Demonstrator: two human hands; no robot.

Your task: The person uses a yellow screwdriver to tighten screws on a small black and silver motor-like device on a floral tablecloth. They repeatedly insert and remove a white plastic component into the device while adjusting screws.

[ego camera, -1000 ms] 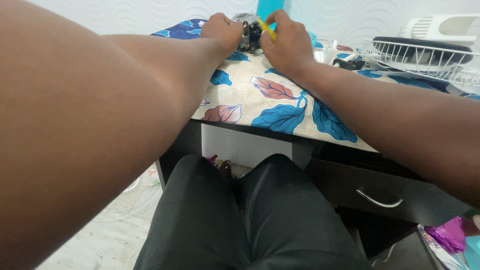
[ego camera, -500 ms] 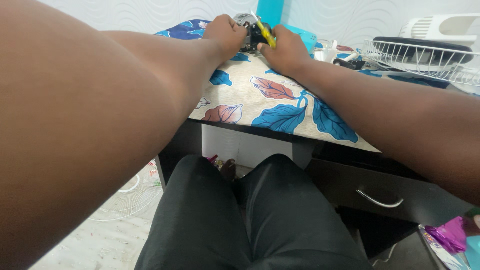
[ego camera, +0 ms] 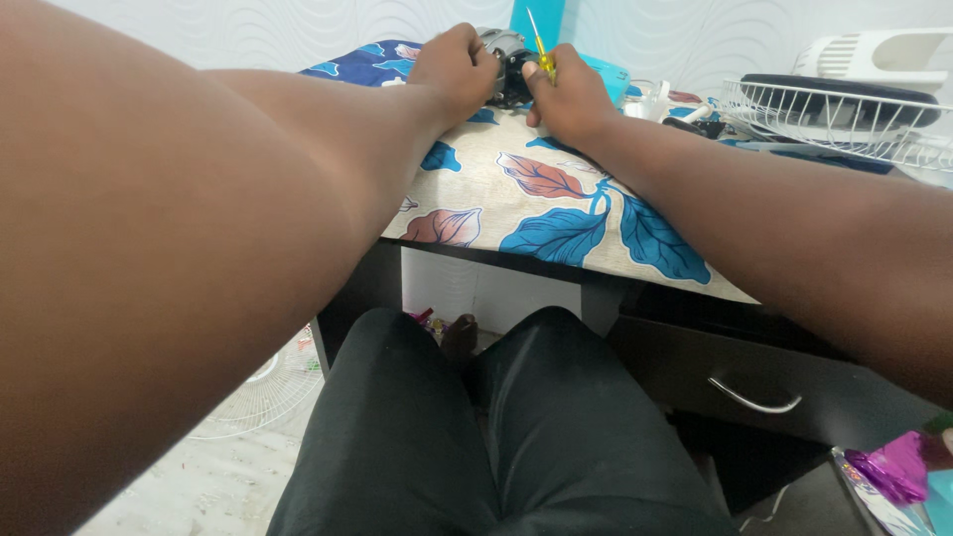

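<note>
Around the work: leaf-print cloth over the desk, white wire fan guard off to the right, both forearms blocking much of the view. Far across the cloth, small grey-and-black motor, orientation unclear; yellow-handled screwdriver nearly upright, shaft upward. Left hand curled against the motor, right hand closed round the screwdriver handle.

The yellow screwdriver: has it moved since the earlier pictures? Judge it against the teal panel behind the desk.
Yes. The yellow screwdriver, in the right hand, has swung from lying low to standing upright before the teal panel.

A small grey-and-black motor sits on the leaf-print cloth, a yellow-handled screwdriver upright just beside it
</note>
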